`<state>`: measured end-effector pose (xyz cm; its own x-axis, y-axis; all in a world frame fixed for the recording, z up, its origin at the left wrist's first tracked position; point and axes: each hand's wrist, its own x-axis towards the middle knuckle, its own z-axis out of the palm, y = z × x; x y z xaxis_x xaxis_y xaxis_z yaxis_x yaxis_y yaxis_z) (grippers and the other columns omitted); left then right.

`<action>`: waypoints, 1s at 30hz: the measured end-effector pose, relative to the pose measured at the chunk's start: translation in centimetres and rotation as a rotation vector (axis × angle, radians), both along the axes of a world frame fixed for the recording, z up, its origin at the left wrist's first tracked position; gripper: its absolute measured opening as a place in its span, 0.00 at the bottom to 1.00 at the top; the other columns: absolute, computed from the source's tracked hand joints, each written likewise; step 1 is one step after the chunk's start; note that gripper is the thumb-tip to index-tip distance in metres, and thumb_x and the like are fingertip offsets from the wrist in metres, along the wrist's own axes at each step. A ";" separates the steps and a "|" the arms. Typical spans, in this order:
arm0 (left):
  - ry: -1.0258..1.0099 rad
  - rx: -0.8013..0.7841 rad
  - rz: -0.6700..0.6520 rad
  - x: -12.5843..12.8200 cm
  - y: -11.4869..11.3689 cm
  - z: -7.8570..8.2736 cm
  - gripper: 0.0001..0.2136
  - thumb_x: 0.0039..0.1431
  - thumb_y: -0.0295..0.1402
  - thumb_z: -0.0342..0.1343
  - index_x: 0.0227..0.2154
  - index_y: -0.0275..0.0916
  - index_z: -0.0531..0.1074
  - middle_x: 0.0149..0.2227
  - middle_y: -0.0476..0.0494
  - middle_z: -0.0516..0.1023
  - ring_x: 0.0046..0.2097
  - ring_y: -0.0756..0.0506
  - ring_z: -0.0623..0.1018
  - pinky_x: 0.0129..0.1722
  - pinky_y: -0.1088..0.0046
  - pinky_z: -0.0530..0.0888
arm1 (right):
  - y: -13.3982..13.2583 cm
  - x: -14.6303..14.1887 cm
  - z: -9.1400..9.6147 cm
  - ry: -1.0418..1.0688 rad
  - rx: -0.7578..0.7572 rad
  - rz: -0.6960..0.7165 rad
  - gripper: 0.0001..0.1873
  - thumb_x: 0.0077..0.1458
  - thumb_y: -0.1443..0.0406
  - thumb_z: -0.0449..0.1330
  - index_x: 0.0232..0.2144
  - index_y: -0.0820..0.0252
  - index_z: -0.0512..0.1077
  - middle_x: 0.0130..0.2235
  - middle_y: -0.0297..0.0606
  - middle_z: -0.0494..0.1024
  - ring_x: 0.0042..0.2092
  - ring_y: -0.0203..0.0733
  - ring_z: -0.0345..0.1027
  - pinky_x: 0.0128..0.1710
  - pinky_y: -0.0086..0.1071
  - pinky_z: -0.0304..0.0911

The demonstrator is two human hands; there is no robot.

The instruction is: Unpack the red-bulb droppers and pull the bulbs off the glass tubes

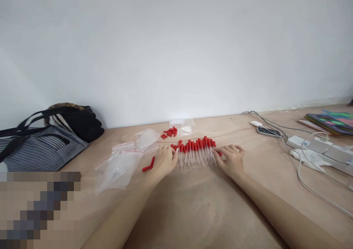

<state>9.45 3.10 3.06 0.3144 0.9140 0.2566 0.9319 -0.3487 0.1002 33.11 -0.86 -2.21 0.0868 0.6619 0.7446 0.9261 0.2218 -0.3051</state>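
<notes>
A row of several clear droppers with red rubber bulbs (196,151) lies on the wooden table (193,208). My left hand (164,160) rests against the left end of the row, fingers curled toward it. My right hand (231,159) presses against the right end, fingers bent, a red bulb showing at its fingertips. Two loose red bulbs (149,165) lie just left of my left hand. A small heap of red bulbs (170,132) sits further back.
Clear zip bags (121,164) lie to the left, another (182,125) near the wall. A striped bag with black straps (41,142) is at far left. On the right are a phone (268,131), a power strip with cables (317,146) and colourful books (331,121).
</notes>
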 end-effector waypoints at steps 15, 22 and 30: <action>0.071 0.309 -0.490 -3.0 -5.2 -4.3 0.10 0.60 0.27 0.42 0.30 0.38 0.68 0.28 0.48 0.72 0.32 0.48 0.68 0.42 0.65 0.54 | -2.5 -7.9 -1.1 -0.192 -0.003 0.496 0.06 0.52 0.63 0.55 0.33 0.53 0.72 0.26 0.32 0.74 0.34 0.37 0.60 0.45 0.41 0.42; 0.073 0.358 -0.531 -2.9 -5.3 -4.1 0.11 0.60 0.28 0.44 0.25 0.37 0.67 0.24 0.49 0.69 0.30 0.49 0.66 0.41 0.66 0.54 | -2.5 -7.6 -1.3 -0.238 0.051 0.477 0.03 0.49 0.64 0.58 0.29 0.53 0.72 0.21 0.30 0.71 0.32 0.35 0.58 0.46 0.41 0.42; 0.059 0.421 -0.540 -2.9 -5.1 -4.5 0.11 0.59 0.26 0.43 0.24 0.37 0.66 0.23 0.50 0.68 0.29 0.49 0.64 0.39 0.68 0.54 | -2.7 -7.8 -1.5 -0.224 0.132 0.464 0.05 0.50 0.67 0.57 0.24 0.57 0.70 0.20 0.29 0.69 0.31 0.34 0.60 0.49 0.43 0.42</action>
